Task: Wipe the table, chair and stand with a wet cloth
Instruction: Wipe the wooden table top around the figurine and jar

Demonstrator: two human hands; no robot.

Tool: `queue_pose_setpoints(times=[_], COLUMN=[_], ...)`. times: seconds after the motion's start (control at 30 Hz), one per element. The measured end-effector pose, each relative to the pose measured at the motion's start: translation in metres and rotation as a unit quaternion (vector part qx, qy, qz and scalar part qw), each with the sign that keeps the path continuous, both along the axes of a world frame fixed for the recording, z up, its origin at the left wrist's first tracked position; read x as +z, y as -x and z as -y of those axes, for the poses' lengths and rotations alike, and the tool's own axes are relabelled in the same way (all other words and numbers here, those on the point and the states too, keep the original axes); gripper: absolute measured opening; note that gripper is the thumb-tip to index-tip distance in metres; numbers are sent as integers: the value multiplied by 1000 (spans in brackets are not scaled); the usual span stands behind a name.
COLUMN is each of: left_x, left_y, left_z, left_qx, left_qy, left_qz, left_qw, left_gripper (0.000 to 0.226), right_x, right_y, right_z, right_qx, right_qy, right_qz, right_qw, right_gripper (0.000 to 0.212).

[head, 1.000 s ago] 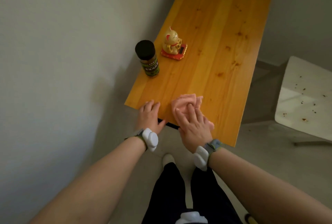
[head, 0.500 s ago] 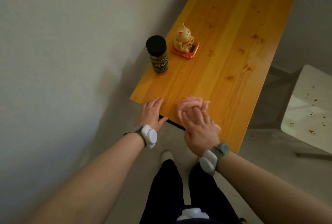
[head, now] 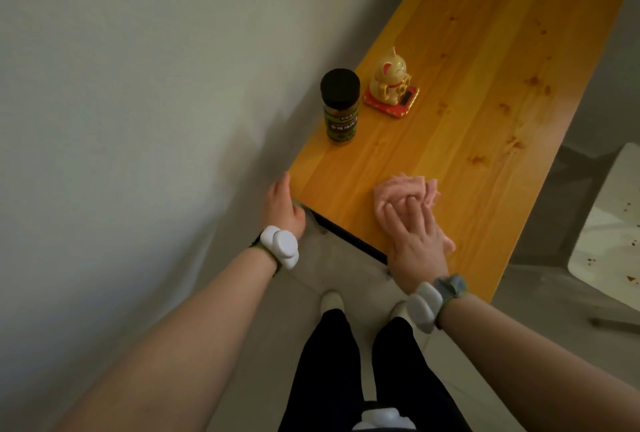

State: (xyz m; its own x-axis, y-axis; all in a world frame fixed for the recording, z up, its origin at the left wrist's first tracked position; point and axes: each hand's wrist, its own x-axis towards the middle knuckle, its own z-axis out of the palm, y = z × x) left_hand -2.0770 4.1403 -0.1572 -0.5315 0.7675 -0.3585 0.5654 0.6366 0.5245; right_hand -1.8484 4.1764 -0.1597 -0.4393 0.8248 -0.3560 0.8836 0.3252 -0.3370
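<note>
A long orange wooden table (head: 478, 92) runs away from me along the wall. A crumpled pink cloth (head: 405, 190) lies on its near end. My right hand (head: 414, 234) presses flat on the cloth with straight fingers. My left hand (head: 282, 206) sits at the table's near left corner, beside the edge; its fingertips are hidden behind the hand. A white chair seat (head: 609, 234) speckled with brown crumbs stands at the right.
A dark-capped spice jar (head: 339, 107) and a gold lucky-cat figurine (head: 391, 85) on a red base stand near the table's left edge. The pale wall (head: 138, 85) lies close on the left. My legs and feet are below on the grey floor.
My left hand has slid off the tabletop to the near left corner. My right hand with the cloth has shifted slightly right along the near end.
</note>
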Motion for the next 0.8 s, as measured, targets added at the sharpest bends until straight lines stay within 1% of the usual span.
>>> queue_pose_setpoints(times=[0.07,0.17,0.27,0.3,0.33,0.43,0.47,0.5,0.57,0.63,0.67,0.7,0.73,0.8], left_x=[-1,-2,1,2,2,-2,-2,-3,-1,2,5,7,8,10], left_y=[7,21,28,29,31,35,33,34,34,34,31,28,26,12], left_z=[0,1,1,1,2,5,5,4,1,-1,-2,-3,-2,-4], left_qx=[4,24,46,45,43,44,50,63,91,98,92,83,67,9], left_qy=[-2,-21,-31,-33,-32,-39,-46,-55,-65,-59,-56,-58,-66,-76], left_qz=[25,91,119,120,121,138,147,155,168,166,164,150,116,24], left_qw=[1000,995,991,991,991,989,987,984,979,979,981,983,989,997], left_gripper=[64,68,65,65,65,62,60,58,56,55,55,54,53,58], right_x=[2,1,3,5,5,5,6,6,4,4,4,4,4,6], right_y=[31,81,120,126,129,122,121,126,140,148,145,140,134,111], right_z=[8,5,-19,-28,-34,-36,-31,-26,-17,-16,-20,-24,-27,-31], right_qx=[48,144,226,226,201,47,25,35,111,174,180,177,167,125], right_qy=[7,-6,15,18,24,-8,-17,-15,5,8,5,7,11,11], right_qz=[-4,-1,35,46,45,7,9,15,14,6,6,5,3,2], right_qw=[999,989,973,973,978,999,1000,999,994,985,984,984,986,992], right_gripper=[61,63,68,68,65,55,55,56,59,59,58,57,56,53])
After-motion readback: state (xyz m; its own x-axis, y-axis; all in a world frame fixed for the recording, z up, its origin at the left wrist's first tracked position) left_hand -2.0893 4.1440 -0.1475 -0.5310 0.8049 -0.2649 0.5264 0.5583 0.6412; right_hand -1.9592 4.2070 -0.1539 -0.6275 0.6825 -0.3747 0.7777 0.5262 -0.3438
